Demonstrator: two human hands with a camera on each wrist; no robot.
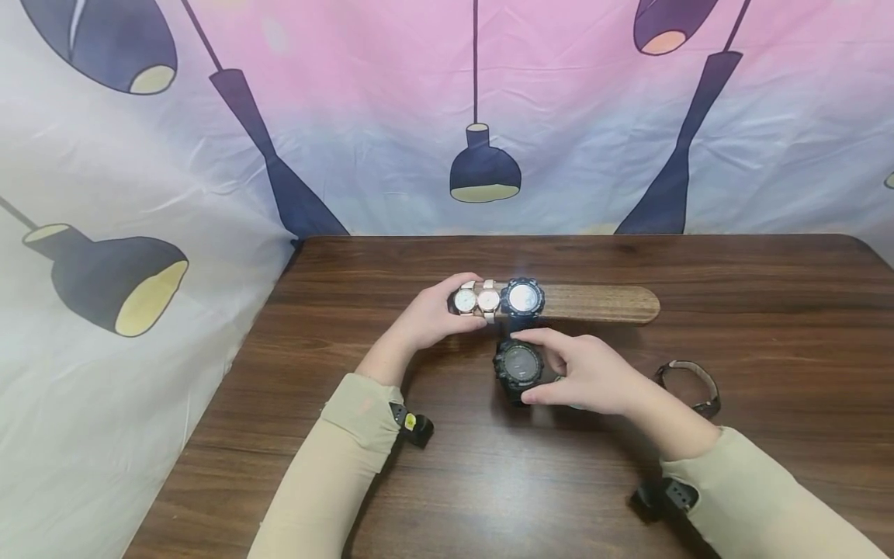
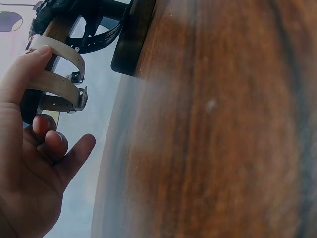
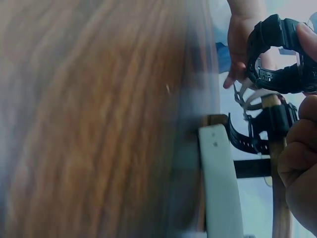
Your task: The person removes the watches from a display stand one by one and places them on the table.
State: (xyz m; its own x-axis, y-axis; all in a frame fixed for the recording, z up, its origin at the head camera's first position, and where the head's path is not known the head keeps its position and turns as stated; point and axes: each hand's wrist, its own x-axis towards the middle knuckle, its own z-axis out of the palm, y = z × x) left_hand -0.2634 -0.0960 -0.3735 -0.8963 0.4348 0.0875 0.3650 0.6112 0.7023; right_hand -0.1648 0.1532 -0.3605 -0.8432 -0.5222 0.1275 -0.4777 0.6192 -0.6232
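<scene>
My left hand grips the left end of a wooden watch stand, its thumb on a white strap in the left wrist view. Two white-strapped watches sit side by side on the bar at that hand. Right of them a black watch with a bright, glare-lit face is strapped round the bar. In front of the stand, my right hand pinches another black watch between thumb and fingers. The right wrist view shows its strap looped, with the stand behind it.
A dark watch with a curved strap lies on the wooden table, right of my right hand. A pale strip with small holes stands near the stand in the right wrist view. Printed cloth hangs behind the table.
</scene>
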